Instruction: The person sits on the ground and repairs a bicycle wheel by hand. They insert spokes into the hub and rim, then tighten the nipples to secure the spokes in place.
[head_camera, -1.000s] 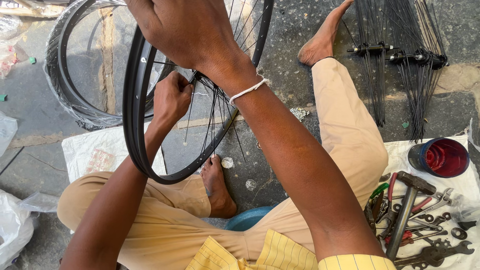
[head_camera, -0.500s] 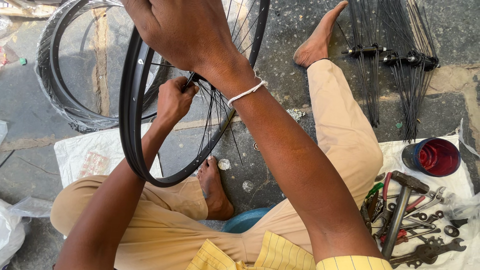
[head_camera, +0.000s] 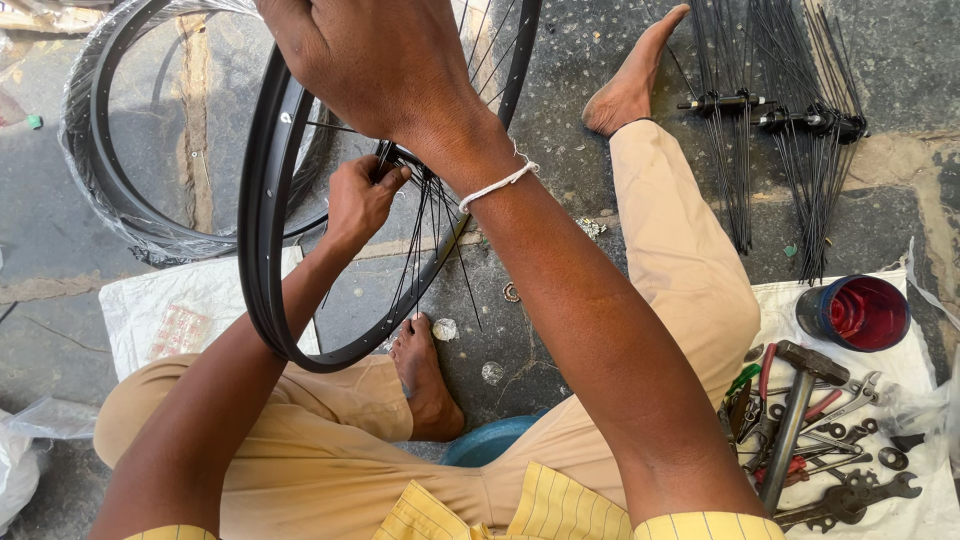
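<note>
Head view. Wheel rim (head_camera: 262, 200), black and upright, stood between the seated person's knees, its lower curve just above the bare left foot (head_camera: 425, 380). The right hand (head_camera: 375, 60) was closed over the upper part of the rim, knuckles toward the camera, with a white thread band (head_camera: 497, 185) around the wrist. The left hand (head_camera: 362, 195) reached inside the rim, its fingers pinched on the thin black spokes (head_camera: 425, 235) near the hub (head_camera: 400, 155), which was mostly hidden behind the two hands. Several spokes hung loose from the hub toward the lower rim.

Behind the rim, further rims wrapped in clear plastic (head_camera: 110, 170) lay flat on the stone ground. A white sack (head_camera: 180, 310) lay under the left forearm. The right foot (head_camera: 632, 80) stretched out toward two hubs with bundled spokes (head_camera: 790, 120) lying on the pavement. To the right, on a white cloth (head_camera: 920, 510), were a red tin (head_camera: 860, 312), a hammer (head_camera: 800, 400) and a scatter of spanners (head_camera: 850, 495) and pliers. A blue bowl (head_camera: 490, 440) showed between the legs.
</note>
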